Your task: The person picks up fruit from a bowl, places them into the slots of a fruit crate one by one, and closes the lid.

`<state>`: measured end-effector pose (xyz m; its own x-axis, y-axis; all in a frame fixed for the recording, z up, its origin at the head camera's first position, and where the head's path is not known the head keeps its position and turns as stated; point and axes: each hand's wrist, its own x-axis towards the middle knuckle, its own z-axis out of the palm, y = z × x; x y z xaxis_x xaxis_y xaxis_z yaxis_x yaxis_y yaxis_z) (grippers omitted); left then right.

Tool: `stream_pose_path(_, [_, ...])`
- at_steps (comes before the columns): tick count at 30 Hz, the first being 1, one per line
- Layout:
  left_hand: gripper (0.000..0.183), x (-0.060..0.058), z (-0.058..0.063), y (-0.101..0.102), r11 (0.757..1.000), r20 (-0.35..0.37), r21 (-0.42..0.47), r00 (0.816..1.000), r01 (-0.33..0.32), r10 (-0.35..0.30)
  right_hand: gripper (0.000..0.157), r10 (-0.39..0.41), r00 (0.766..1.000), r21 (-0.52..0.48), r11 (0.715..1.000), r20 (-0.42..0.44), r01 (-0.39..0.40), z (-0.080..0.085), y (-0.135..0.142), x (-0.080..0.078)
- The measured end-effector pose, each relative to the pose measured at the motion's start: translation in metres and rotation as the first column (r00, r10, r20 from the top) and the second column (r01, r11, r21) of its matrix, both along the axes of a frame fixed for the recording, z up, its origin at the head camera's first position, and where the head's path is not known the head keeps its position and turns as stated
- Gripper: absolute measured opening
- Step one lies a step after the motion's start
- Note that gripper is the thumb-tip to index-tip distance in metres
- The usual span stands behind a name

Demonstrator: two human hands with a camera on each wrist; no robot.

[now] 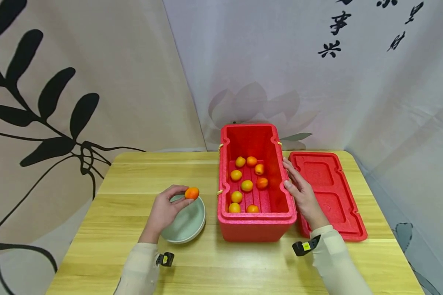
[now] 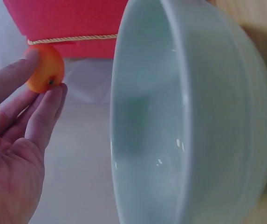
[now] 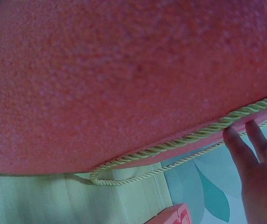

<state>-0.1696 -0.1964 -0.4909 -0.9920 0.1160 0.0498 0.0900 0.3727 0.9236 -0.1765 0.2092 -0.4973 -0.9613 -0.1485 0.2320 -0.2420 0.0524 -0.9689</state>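
Observation:
My left hand [image 1: 165, 211] pinches a small orange fruit [image 1: 192, 193], kumquat-like, between thumb and fingertips above the pale green bowl [image 1: 186, 223]. In the left wrist view the fruit [image 2: 47, 69] has a dark stem spot, and the bowl [image 2: 226, 116] is close by. Resting against the right wall of the red foam box [image 1: 258, 227] is my right hand [image 1: 305, 198], its fingers extended. Several yellow and orange fruits [image 1: 247, 186] lie on the box floor. The right wrist view has these fingers [image 3: 240, 151] beside the box's twisted rope [image 3: 194, 135].
A red lid [image 1: 330, 196] lies on the wooden table [image 1: 122, 229] to the right of the box, close to my right forearm. Behind the table hangs a printed cloth [image 1: 140, 73]. Rope loops show on the box's sides.

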Motion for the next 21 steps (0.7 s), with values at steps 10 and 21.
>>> stream_pose_path(10, [0.035, 0.003, 0.036, 0.021, 0.998, -0.079, 0.068, 0.997, 0.008, -0.002, 0.055, -0.001, 1.000, 0.003, 1.000, 0.017, 0.001, 0.004, -0.001, 0.001])
stream_pose_path(21, [0.034, -0.006, 0.060, 0.038, 0.993, -0.111, 0.113, 0.994, 0.031, -0.018, 0.053, 0.003, 1.000, 0.013, 1.000, 0.006, -0.003, 0.028, -0.008, 0.012])
